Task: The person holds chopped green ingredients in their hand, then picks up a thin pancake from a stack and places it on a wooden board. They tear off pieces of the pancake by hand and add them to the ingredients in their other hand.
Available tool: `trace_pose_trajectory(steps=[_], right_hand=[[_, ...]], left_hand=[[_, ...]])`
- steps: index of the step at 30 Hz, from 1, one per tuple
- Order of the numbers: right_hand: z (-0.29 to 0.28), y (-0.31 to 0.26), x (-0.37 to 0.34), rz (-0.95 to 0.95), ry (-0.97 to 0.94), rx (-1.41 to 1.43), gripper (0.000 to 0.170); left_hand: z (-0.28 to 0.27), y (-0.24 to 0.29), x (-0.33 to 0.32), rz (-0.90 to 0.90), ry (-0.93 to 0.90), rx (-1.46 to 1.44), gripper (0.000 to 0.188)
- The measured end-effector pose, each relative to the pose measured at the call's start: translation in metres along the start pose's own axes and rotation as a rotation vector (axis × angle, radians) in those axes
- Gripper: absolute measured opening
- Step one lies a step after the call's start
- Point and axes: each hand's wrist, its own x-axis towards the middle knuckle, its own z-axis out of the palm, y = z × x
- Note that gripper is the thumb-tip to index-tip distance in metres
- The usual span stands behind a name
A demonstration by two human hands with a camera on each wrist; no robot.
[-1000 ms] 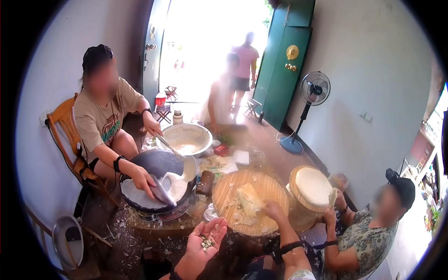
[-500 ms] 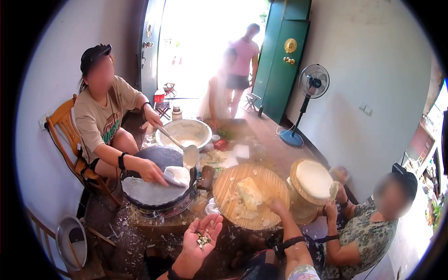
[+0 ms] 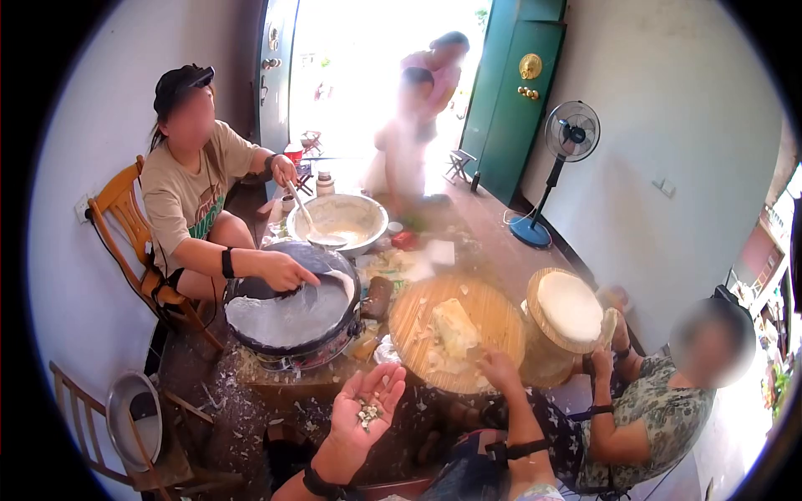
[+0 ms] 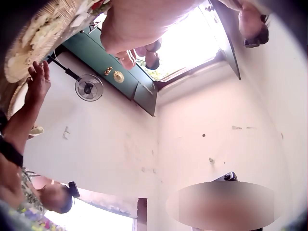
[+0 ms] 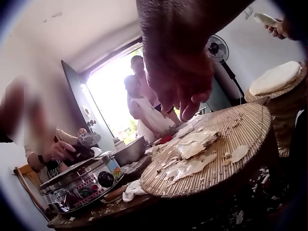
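My left hand (image 3: 368, 409) is held palm up near the front edge of the low table, and small pale chopped pieces (image 3: 368, 414) lie in its cupped palm. Over the near right part of a round woven board (image 3: 409, 313) hovers my right hand (image 3: 501, 371), beside a folded, filled pancake (image 3: 456, 327). In the right wrist view the fingers (image 5: 190, 108) of that hand hang down loosely above the board, with nothing visible in them. Torn flakes of thin pancake (image 5: 239, 153) are scattered on the woven surface.
Left of the board, a person tends a round griddle (image 3: 288, 321) coated with pale batter. Behind it stand a metal basin (image 3: 376, 217) and a ladle (image 3: 327, 240). At right, another person sits by stacked round pancakes (image 3: 570, 309). A fan (image 3: 572, 134) stands near the green door.
My right hand has drawn slightly toward the board's near edge, while my left stays palm up. The seated person's batter is spread flatter and the ladle is back at the basin. Someone behind bends down.
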Motion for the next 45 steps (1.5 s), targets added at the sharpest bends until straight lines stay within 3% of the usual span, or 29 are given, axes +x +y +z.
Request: trace_pose_trajectory(steps=[2, 5, 8, 11, 18, 24, 27, 30, 36, 39, 43, 45], right_hand=[[0.006, 0.004, -0.012, -0.081, 0.028, -0.065, 0.043], [0.0, -0.036, -0.046, 0.129, -0.048, 0.12, 0.043], [0.014, -0.023, -0.064, 0.008, 0.079, 0.203, 0.041], [0.005, -0.052, -0.086, 0.082, 0.014, 0.372, 0.039], [0.009, -0.066, -0.11, 0.07, 0.073, 0.547, 0.036], [0.002, -0.11, -0.125, 0.101, 0.075, 0.559, 0.031], [0.005, -0.134, -0.133, 0.125, 0.167, 0.709, 0.029], [0.004, -0.148, -0.141, 0.04, 0.245, 0.798, 0.029], [0.008, -0.149, -0.162, 0.046, 0.304, 1.064, 0.024], [-0.019, -0.167, -0.172, -0.572, 0.583, 0.105, 0.021], [-0.04, -0.193, -0.148, -0.674, 0.641, -0.267, 0.022], [-0.042, -0.197, -0.131, -0.722, 0.617, -0.463, 0.024]], left_hand=[[0.002, -0.003, -0.003, 0.008, 0.011, 0.008, 0.041], [-0.001, -0.004, -0.002, -0.003, -0.022, 0.017, 0.041], [0.004, -0.008, -0.005, -0.02, -0.045, 0.015, 0.04], [0.004, -0.011, -0.004, -0.031, -0.074, 0.024, 0.04], [0.007, -0.016, -0.005, -0.017, -0.029, 0.007, 0.042], [0.007, -0.015, 0.007, -0.124, -0.149, -0.154, 0.045], [0.028, -0.027, 0.017, -0.117, -0.25, -0.114, 0.048], [0.051, -0.038, 0.014, -0.107, -0.165, 0.001, 0.052], [0.069, -0.057, 0.005, -0.214, -0.178, 0.038, 0.056], [0.065, -0.058, 0.007, -0.198, -0.149, 0.071, 0.056], [0.05, -0.063, 0.011, -0.166, -0.111, 0.097, 0.056], [0.034, -0.061, 0.016, -0.212, -0.199, 0.042, 0.055]])
